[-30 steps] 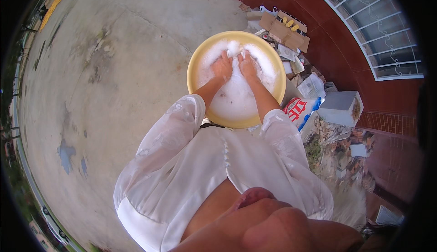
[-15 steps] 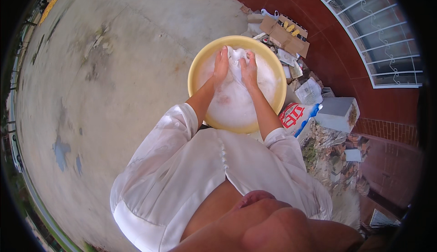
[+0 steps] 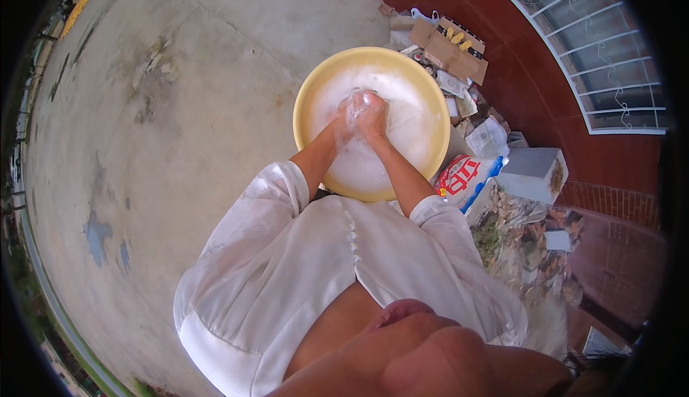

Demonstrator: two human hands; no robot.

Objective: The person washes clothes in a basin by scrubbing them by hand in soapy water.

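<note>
A round yellow basin [image 3: 305,103] stands in front of me, holding white suds. In it lies a wet white cloth [image 3: 403,126], partly lost under the foam. My left hand [image 3: 346,119] and my right hand [image 3: 370,114] are pressed together near the middle of the basin, closed around bunched cloth. Suds coat the fingers and hide most of the left ones. How much of the cloth is between the palms cannot be seen.
Right of the basin lies a white, red and blue sack [image 3: 468,180] beside a grey block [image 3: 531,173]. Farther back are an open cardboard box [image 3: 452,56] with yellow cobs and loose rubble. A dark red wall [image 3: 517,67] with a barred window [image 3: 610,53] bounds the right side.
My hands were apart with the white cloth stretched between them at the basin's far side. They have come together and moved nearer to me, with more foam over them.
</note>
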